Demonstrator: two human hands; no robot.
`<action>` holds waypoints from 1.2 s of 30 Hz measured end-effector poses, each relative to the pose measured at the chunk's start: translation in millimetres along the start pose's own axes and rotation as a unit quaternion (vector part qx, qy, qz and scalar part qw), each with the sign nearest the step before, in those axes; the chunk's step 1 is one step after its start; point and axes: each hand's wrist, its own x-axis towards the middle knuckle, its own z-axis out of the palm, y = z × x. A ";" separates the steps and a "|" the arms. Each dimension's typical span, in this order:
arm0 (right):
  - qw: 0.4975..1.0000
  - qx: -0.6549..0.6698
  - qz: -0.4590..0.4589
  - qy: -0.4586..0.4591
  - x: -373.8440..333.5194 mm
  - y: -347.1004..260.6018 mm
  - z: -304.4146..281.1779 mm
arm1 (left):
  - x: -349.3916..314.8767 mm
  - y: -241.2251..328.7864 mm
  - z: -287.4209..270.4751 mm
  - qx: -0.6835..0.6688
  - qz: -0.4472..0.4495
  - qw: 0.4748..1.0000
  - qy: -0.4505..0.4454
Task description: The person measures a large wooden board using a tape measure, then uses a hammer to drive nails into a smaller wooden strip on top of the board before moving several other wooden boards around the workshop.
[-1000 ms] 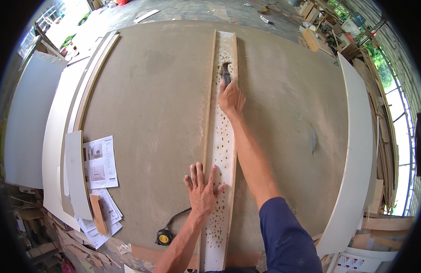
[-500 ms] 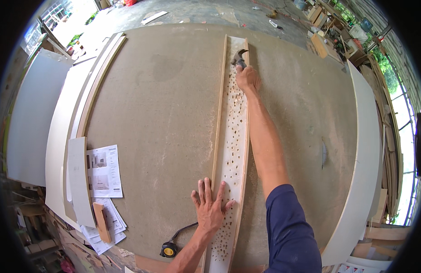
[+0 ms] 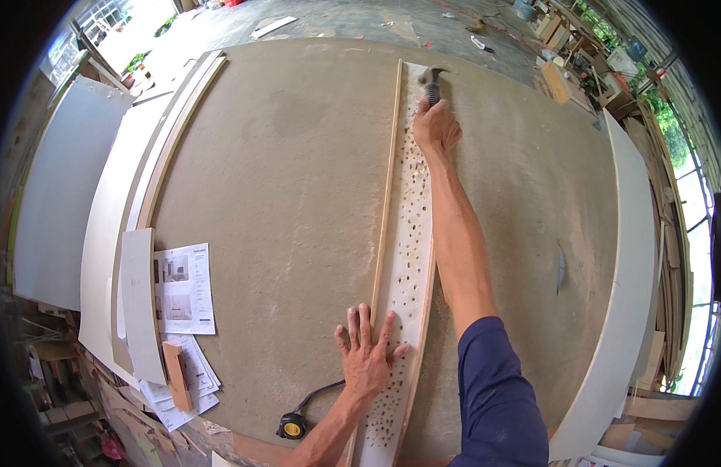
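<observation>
A long white board (image 3: pixel 407 268), pitted with several rough holes and edged with thin wood strips, runs from the near side to the far side of a grey-brown tabletop (image 3: pixel 290 194). My right hand (image 3: pixel 437 127) grips a claw hammer (image 3: pixel 433 93) by its dark handle, over the board's far end. Whether the hammer head touches the board, I cannot tell. Fingers spread, my left hand (image 3: pixel 366 360) lies flat across the board's nearer part and its left edge strip. Beside my left forearm sits a black and yellow tape measure (image 3: pixel 292 425).
Printed sheets (image 3: pixel 188 300), a small wood block (image 3: pixel 176 377) and a narrow white panel (image 3: pixel 138 303) lie at the left. Long white strips line the table's left side, and a curved white panel (image 3: pixel 621 280) borders the right. Wood offcuts (image 3: pixel 559 82) stand beyond at far right.
The hammer in my right hand has moved a little farther away and to the right, and its head has turned more sideways. My left hand stays on the board. The whole view has shifted slightly.
</observation>
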 end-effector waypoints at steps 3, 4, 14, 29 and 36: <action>0.998 0.007 -0.022 0.062 -1.6 14.8 1.6 | 4.3 6.1 -0.1 -0.001 0.007 1.000 -0.002; 0.998 -0.031 -0.032 0.033 -0.1 33.3 6.1 | 4.8 11.5 -0.5 -0.003 0.016 1.000 -0.006; 0.997 -0.035 -0.037 -0.066 -9.8 8.2 5.3 | -0.4 3.5 -4.9 0.008 0.000 1.000 0.003; 0.930 0.030 -0.325 -0.171 -263.0 -95.6 -44.2 | -4.0 -21.5 27.9 0.038 0.059 0.997 0.036; 0.895 0.184 -0.333 -0.234 -359.5 -82.2 -131.5 | 1.2 -18.2 27.6 0.067 0.109 0.978 0.165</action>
